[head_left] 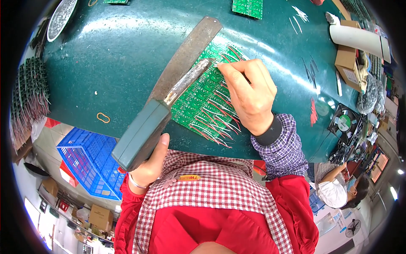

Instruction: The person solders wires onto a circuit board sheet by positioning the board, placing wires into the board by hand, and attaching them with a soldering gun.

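Note:
A green circuit board panel (203,89) lies on the table in front of me, with red and white wires (218,114) standing off its right and near sides. My left hand (151,163) is closed round the dark teal handle of a soldering iron (192,78). The iron's worn metal barrel slants over the board, its tip near my right fingertips. My right hand (251,91) pinches a thin wire end (216,65) at the board's upper part; most of that wire is hidden by the hand. A flat, rusty metal bar (182,59) runs along the board's left edge.
Loose white wires (301,15), black wires (312,72) and red wires (313,112) lie to the right. A small fan (344,120) stands at the right edge, near a white duct (357,40). A blue crate (91,158) sits below left. Another person (338,190) is at lower right.

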Available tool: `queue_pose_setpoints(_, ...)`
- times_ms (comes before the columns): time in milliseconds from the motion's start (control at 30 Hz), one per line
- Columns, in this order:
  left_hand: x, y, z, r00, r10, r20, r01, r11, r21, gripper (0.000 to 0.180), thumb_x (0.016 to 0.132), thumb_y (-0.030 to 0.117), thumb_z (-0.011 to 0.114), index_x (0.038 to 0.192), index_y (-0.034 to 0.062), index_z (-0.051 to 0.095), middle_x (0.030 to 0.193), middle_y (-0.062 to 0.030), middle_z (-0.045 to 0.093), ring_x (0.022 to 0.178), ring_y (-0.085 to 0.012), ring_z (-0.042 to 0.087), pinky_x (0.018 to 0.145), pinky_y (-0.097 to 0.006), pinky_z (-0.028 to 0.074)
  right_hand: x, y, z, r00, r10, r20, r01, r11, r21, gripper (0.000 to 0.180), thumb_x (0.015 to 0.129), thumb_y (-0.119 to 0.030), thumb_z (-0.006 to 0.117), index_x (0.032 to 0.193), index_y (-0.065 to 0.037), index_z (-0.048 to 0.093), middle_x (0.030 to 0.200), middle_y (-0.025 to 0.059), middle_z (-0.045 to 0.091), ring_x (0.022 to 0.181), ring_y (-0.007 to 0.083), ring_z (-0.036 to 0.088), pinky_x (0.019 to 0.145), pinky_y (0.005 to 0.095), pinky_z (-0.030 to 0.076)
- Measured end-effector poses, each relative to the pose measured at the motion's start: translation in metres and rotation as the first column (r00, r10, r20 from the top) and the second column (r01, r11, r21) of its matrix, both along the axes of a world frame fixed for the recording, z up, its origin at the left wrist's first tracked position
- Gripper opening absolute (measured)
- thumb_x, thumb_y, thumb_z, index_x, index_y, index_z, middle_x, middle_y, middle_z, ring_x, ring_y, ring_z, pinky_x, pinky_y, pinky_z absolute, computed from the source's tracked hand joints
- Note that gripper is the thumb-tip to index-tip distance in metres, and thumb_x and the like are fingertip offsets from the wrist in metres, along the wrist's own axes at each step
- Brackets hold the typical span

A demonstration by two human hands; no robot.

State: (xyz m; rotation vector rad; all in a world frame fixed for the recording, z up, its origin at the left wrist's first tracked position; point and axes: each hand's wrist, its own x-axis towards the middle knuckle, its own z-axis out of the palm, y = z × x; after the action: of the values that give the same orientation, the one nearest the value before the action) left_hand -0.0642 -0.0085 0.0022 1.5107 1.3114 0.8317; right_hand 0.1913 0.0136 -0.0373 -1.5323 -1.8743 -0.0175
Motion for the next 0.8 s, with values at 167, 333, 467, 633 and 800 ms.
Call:
queue_pose_setpoints(167, -0.0033, -0.001, 0.0006, 1.0, -0.006, -0.023, 0.005, 1.0, -0.018, 0.034, 0.075, -0.008, 0.074, 0.108, -0.0038, 0.066, 0.096, -0.0101, 0.068, 0.076, -0.0149, 0.062, 0.066, -0.027, 0.05, 0.0006, -0.0003, 0.0003, 1.0, 0.001, 0.001, -0.001, 1.0, 0.0, 0.026, 0.068, -0.003, 0.067, 0.094, -0.004, 0.068, 0.082, 0.0049, 0.06, 0.072, 0.0205, 0.056, 0.06, 0.0326, 0.045)
queue_pose_setpoints(333, -0.0012, 0.0, 0.0037, 1.0, -0.012, -0.019, 0.012, 1.0, 0.001, 0.038, 0.074, -0.008, 0.075, 0.111, -0.0038, 0.066, 0.102, -0.0116, 0.069, 0.088, -0.019, 0.065, 0.079, -0.031, 0.051, -0.0004, 0.0003, -0.0006, 1.0, -0.008, 0.006, 0.008, 1.0, 0.014, 0.024, 0.068, -0.003, 0.067, 0.092, -0.003, 0.068, 0.082, 0.0051, 0.06, 0.072, 0.0204, 0.056, 0.06, 0.0328, 0.045)
queue_pose_setpoints(467, -0.0014, -0.0007, 0.0018, 1.0, 0.004, -0.018, -0.005, 0.999, -0.035, 0.039, 0.074, -0.008, 0.075, 0.111, -0.0036, 0.066, 0.104, -0.0118, 0.069, 0.09, -0.0198, 0.066, 0.081, -0.032, 0.052, -0.0008, 0.0014, -0.0013, 1.0, -0.004, 0.005, 0.004, 1.0, 0.028, 0.023, 0.068, -0.003, 0.067, 0.091, -0.003, 0.068, 0.083, 0.0054, 0.06, 0.072, 0.0207, 0.057, 0.06, 0.0329, 0.045)
queue_pose_setpoints(633, 0.0022, -0.0003, 0.0025, 1.0, -0.003, -0.031, 0.003, 1.0, -0.008, 0.032, 0.076, -0.004, 0.075, 0.107, -0.0041, 0.067, 0.1, -0.0119, 0.07, 0.085, -0.0204, 0.066, 0.076, -0.032, 0.052, 0.0001, 0.0011, -0.0023, 1.0, -0.008, 0.004, 0.008, 0.999, 0.044, 0.024, 0.067, -0.002, 0.067, 0.091, -0.002, 0.067, 0.083, 0.0059, 0.059, 0.072, 0.021, 0.057, 0.06, 0.033, 0.045)
queue_pose_setpoints(800, 0.0008, -0.0008, 0.0015, 0.999, -0.002, -0.041, 0.0, 0.998, -0.056, 0.026, 0.079, 0.0, 0.076, 0.104, -0.0044, 0.068, 0.098, -0.0128, 0.07, 0.083, -0.0221, 0.067, 0.074, -0.033, 0.052, -0.001, 0.0023, -0.0018, 1.0, -0.009, 0.003, 0.009, 0.999, 0.045, 0.026, 0.066, -0.002, 0.067, 0.092, -0.002, 0.066, 0.082, 0.0059, 0.059, 0.071, 0.0211, 0.056, 0.06, 0.033, 0.045)
